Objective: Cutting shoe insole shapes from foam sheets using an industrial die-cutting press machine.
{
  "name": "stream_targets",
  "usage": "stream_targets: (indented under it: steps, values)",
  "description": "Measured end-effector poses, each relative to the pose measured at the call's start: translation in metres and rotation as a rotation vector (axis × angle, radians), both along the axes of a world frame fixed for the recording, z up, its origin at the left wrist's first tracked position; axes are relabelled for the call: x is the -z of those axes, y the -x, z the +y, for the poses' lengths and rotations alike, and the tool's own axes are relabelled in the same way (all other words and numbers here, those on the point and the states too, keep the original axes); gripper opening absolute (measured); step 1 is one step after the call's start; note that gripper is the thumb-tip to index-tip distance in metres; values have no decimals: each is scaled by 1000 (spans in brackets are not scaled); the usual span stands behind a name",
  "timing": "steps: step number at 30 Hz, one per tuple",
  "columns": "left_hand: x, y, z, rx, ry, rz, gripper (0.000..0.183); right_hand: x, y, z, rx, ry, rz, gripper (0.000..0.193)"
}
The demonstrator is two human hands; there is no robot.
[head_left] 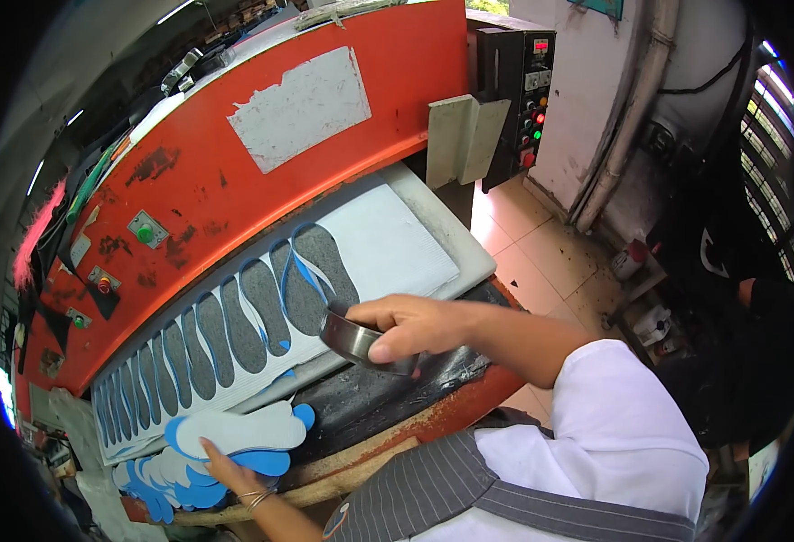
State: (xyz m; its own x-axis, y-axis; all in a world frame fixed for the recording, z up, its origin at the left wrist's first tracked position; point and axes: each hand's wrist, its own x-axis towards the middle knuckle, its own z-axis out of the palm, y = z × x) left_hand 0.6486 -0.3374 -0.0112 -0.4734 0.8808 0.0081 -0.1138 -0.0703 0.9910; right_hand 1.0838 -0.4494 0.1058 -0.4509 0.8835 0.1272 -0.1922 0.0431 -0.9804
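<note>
My right hand [410,327] grips a steel cutting die [352,336], a curved metal band, above the near edge of the press bed. At the lower left my left hand [227,470] has its thumb on top of a white insole [243,430]; its other fingers are hidden beneath. Blue and white insoles [166,474] lie heaped under and around that hand. On the bed, a pale sheet [388,230] bears a long row of dark grey insole shapes [257,303] with blue edges. Narrow blue strips run between these shapes.
A red press beam [397,81] spans behind the sheet, with several buttons [145,233] at its left. A black control box [528,99] with lit lamps stands at the far right. A dark ledge [352,406] runs along the near side of the bed.
</note>
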Motion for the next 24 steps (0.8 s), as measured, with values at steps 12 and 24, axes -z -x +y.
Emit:
stream_targets:
  steps: [12,24]
  values:
    - [12,-79,17,322,-84,665,34,122,-58,101,582,-576,-1199,60]
    - [33,-307,63,986,-284,1104,33,140,-84,73,1265,230,-865,31]
